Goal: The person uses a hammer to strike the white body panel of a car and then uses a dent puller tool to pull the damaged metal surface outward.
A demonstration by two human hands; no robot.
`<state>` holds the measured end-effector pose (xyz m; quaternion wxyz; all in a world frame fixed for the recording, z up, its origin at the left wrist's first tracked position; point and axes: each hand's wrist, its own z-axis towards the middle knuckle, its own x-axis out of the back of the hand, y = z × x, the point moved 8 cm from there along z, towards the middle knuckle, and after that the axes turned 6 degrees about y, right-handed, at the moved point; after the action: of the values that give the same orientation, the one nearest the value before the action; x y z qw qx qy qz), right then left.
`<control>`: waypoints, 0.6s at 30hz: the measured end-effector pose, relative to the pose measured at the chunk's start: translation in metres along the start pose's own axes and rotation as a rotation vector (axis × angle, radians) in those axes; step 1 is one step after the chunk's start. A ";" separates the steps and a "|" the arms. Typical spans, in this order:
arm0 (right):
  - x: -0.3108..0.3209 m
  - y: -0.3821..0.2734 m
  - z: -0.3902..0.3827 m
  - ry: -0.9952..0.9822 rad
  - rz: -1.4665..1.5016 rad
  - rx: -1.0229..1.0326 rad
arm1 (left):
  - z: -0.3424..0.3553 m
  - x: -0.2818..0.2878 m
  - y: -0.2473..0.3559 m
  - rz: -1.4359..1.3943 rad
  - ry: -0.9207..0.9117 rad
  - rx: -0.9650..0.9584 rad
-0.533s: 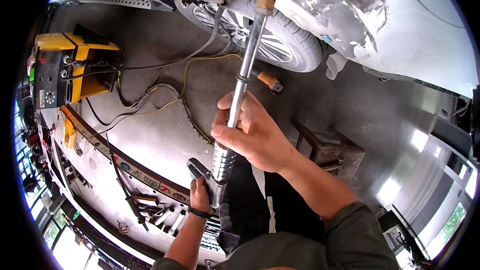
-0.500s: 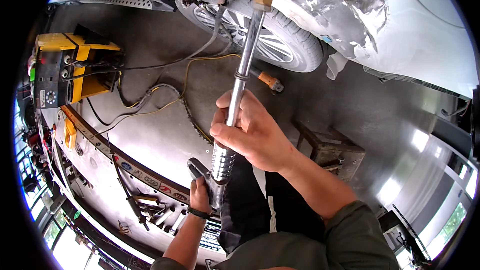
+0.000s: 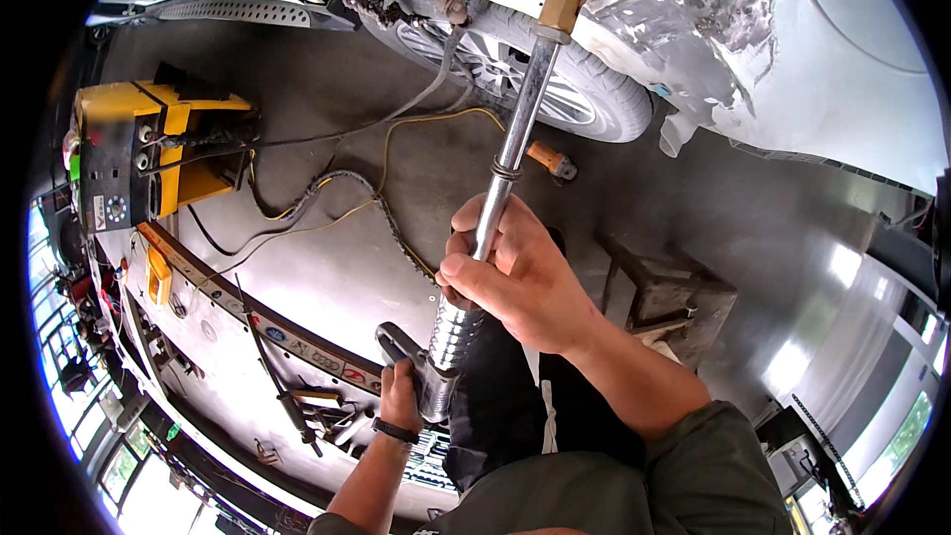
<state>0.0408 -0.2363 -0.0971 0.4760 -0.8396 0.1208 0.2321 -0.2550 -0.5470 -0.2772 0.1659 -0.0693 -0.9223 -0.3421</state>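
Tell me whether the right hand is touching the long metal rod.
Touching. The head view shows the right hand wrapped around the metal rod, its fingers curled over the shaft with no gap showing.

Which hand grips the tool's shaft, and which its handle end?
The right hand wraps the shiny metal shaft; the left hand, wearing a black wristband, holds the dark handle at the tool's lower end.
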 end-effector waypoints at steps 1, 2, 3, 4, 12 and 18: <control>0.001 0.000 0.001 0.011 0.005 0.004 | 0.004 -0.001 0.013 -0.006 -0.046 0.010; 0.001 0.003 0.001 0.009 0.043 -0.019 | 0.004 0.003 0.018 -0.015 -0.020 0.128; 0.000 0.005 0.003 0.003 0.082 -0.041 | 0.003 0.004 0.039 -0.025 0.010 0.245; -0.002 0.005 0.003 0.006 0.090 -0.039 | 0.002 0.007 0.044 0.023 -0.007 0.248; -0.028 0.060 -0.001 0.104 0.255 0.033 | 0.007 0.019 0.059 -0.305 -0.053 0.356; -0.004 -0.001 0.044 0.155 0.323 0.091 | 0.024 0.012 0.054 -0.236 -0.071 0.279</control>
<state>0.0259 -0.1979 -0.1134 0.4594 -0.8023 0.3005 0.2345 -0.2592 -0.4903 -0.2576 0.0996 0.0511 -0.9678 -0.2256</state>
